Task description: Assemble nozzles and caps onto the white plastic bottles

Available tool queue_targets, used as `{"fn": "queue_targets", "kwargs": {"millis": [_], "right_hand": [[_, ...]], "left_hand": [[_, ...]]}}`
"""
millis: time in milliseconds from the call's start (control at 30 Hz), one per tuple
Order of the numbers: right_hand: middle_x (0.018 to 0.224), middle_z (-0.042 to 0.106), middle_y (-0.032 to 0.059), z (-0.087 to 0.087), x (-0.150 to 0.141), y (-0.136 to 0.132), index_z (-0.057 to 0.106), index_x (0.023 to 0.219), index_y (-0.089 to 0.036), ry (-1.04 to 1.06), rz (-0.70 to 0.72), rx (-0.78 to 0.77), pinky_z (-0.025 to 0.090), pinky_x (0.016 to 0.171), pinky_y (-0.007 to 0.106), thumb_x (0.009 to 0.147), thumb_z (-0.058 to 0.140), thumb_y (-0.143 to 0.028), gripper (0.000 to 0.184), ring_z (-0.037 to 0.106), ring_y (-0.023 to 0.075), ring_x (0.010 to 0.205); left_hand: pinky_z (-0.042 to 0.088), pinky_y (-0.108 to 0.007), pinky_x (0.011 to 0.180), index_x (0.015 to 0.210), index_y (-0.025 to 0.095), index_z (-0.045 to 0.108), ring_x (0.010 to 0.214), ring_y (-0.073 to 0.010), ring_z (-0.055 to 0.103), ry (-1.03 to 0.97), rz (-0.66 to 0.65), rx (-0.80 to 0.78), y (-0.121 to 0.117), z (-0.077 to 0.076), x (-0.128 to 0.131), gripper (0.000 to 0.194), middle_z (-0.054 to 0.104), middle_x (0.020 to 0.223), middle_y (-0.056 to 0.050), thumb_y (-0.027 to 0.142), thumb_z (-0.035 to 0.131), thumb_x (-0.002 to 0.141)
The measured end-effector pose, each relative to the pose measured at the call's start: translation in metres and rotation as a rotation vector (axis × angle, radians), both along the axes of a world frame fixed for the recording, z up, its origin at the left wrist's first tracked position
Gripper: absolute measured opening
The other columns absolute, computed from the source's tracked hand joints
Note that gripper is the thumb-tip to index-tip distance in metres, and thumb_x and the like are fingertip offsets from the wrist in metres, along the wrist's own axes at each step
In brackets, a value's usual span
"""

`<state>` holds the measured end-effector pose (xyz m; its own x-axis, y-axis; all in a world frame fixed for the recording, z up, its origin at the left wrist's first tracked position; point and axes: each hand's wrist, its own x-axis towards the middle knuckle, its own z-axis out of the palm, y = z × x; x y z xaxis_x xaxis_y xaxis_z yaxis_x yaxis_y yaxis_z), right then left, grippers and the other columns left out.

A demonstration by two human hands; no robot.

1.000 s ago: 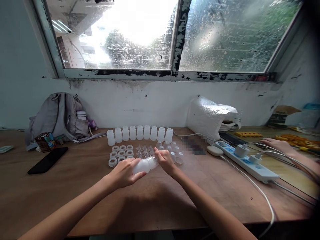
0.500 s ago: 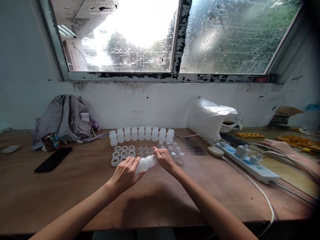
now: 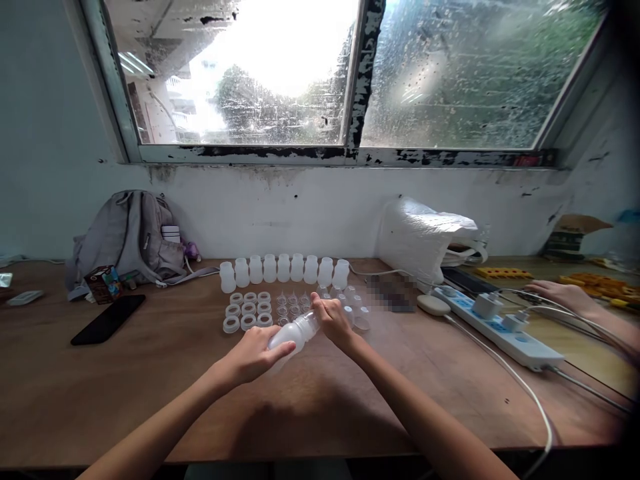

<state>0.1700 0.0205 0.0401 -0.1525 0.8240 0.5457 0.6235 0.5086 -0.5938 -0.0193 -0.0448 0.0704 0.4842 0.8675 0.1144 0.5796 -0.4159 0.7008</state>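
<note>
A milky baby bottle (image 3: 289, 337) is held tilted above the table, its neck towards the upper right. My left hand (image 3: 255, 352) is closed around its body, thumb along the near side. At the neck end, my right hand (image 3: 332, 321) grips the clear cap (image 3: 309, 323); its fingers hide part of it. Behind my hands stands a curved row of milky bottles (image 3: 283, 268). In front of that row lie white collar rings (image 3: 249, 323) on the left, clear teats (image 3: 293, 301) in the middle, and clear caps (image 3: 361, 324) partly behind my right hand.
On the left are a black phone (image 3: 109, 320), a small box (image 3: 103, 283) and a grey backpack (image 3: 133, 233). A power strip (image 3: 500, 328) with cables, a white puck (image 3: 433, 305) and a white bag (image 3: 417, 240) stand right. Another person's hand (image 3: 563, 297) is at far right.
My left fingers have loosened and shifted on the bottle, baring more of its body. My right hand has moved slightly right, still on the cap end.
</note>
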Motion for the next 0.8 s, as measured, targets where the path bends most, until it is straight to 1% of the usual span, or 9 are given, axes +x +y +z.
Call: {"fn": "queue_targets", "kwargs": {"millis": [100,167,200,233,300,400,500,600,800], "right_hand": [[0.045,0.05,0.0026,0.005,0.007,0.0,0.049,0.047,-0.018,0.051,0.029,0.018,0.029,0.048,0.024,0.085,0.019,-0.043,0.054,0.043,0.0116,0.042],[0.045,0.05,0.002,0.011,0.018,0.002,0.05,0.05,-0.017,0.134,-0.059,0.03,0.029,0.046,0.024,0.084,0.019,-0.046,0.054,0.042,0.0117,0.042],[0.044,0.049,0.0017,0.014,0.025,0.003,0.05,0.05,-0.017,0.174,-0.131,0.043,0.029,0.046,0.024,0.084,0.019,-0.047,0.054,0.042,0.0118,0.042],[0.044,0.049,0.0015,0.018,0.033,0.003,0.05,0.052,-0.017,0.18,-0.2,0.053,0.029,0.046,0.023,0.083,0.02,-0.047,0.053,0.042,0.012,0.043],[0.048,0.05,0.0014,0.024,0.048,0.003,0.052,0.056,-0.017,0.1,-0.266,0.063,0.028,0.047,0.023,0.083,0.022,-0.047,0.051,0.043,0.0122,0.045],[0.05,0.051,0.0006,0.028,0.065,0.001,0.051,0.058,-0.018,-0.073,-0.291,0.063,0.028,0.049,0.022,0.082,0.027,-0.047,0.045,0.043,0.0119,0.048],[0.055,0.054,0.0012,0.026,0.078,-0.003,0.053,0.064,-0.018,-0.205,-0.277,0.012,0.03,0.051,0.022,0.081,0.032,-0.047,0.039,0.047,0.0126,0.052],[0.065,0.06,0.003,0.023,0.092,-0.007,0.056,0.074,-0.019,-0.337,-0.278,-0.117,0.032,0.053,0.023,0.075,0.041,-0.048,0.032,0.052,0.0148,0.058],[0.077,0.061,0.0065,0.011,0.116,-0.013,0.053,0.082,-0.021,-0.581,-0.458,-0.38,0.033,0.053,0.026,0.066,0.052,-0.048,0.031,0.056,0.0218,0.073]], "left_hand": [[0.032,-0.021,0.041,0.074,0.013,0.055,0.049,-0.0117,0.047,-0.262,-0.069,-0.442,0.004,-0.003,-0.006,0.044,0.053,0.059,-0.002,0.054,0.039,0.074],[0.031,-0.02,0.037,0.085,0.011,0.055,0.046,-0.0116,0.047,-0.391,-0.092,-0.706,0.004,-0.007,-0.014,0.048,0.054,0.059,-0.003,0.055,0.038,0.075],[0.031,-0.02,0.036,0.09,0.011,0.055,0.047,-0.0117,0.047,-0.436,-0.082,-0.778,0.004,-0.01,-0.019,0.049,0.055,0.061,-0.004,0.054,0.038,0.075],[0.032,-0.02,0.037,0.094,0.011,0.054,0.048,-0.0116,0.048,-0.477,-0.049,-0.8,0.003,-0.012,-0.024,0.049,0.056,0.063,-0.005,0.054,0.039,0.075],[0.036,-0.019,0.043,0.099,0.012,0.052,0.056,-0.0115,0.051,-0.554,0.059,-0.761,0.004,-0.017,-0.031,0.047,0.058,0.071,-0.006,0.052,0.042,0.075],[0.04,-0.02,0.053,0.102,0.014,0.051,0.069,-0.0126,0.053,-0.644,0.183,-0.662,0.009,-0.026,-0.035,0.045,0.057,0.085,-0.008,0.05,0.043,0.076],[0.042,-0.022,0.056,0.101,0.013,0.05,0.073,-0.014,0.053,-0.675,0.188,-0.577,0.021,-0.035,-0.031,0.043,0.054,0.091,-0.009,0.047,0.047,0.075],[0.042,-0.021,0.058,0.099,0.013,0.049,0.073,-0.0133,0.053,-0.708,0.162,-0.545,0.033,-0.042,-0.022,0.042,0.054,0.09,-0.008,0.043,0.055,0.071],[0.041,-0.022,0.06,0.091,0.011,0.053,0.073,-0.0147,0.054,-0.63,0.134,-0.412,0.045,-0.046,0.001,0.041,0.057,0.085,-0.007,0.042,0.06,0.065]]}}
